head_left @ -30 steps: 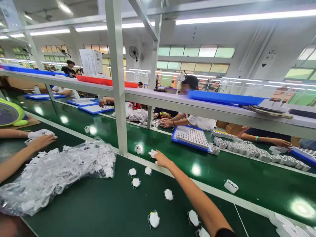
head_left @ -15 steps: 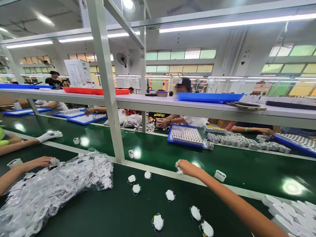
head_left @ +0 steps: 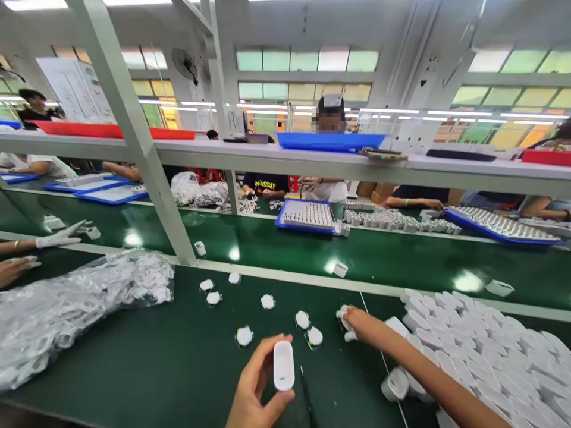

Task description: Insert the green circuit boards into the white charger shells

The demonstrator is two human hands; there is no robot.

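Observation:
My left hand (head_left: 254,389) is low in the middle, fingers wrapped round a white oval case (head_left: 284,365) held upright above the green table (head_left: 156,356). My right hand (head_left: 359,323) reaches in from the lower right. Its fingers curl at the left edge of a heap of white cases (head_left: 482,351), with something small and white at the fingertips that I cannot make out. Several small white parts in clear wrappers (head_left: 267,302) lie scattered on the table just beyond both hands.
A clear bag of white parts (head_left: 66,303) lies at the left, beside a co-worker's hands (head_left: 15,267). A slanted grey post (head_left: 147,172) rises from the table's far edge. Beyond runs a green belt (head_left: 401,267) carrying single cases, with blue trays (head_left: 307,215) and seated people behind.
The view swung right and down. My right hand drew back from the belt's edge to the heap of cases. My left hand came into view holding the white case.

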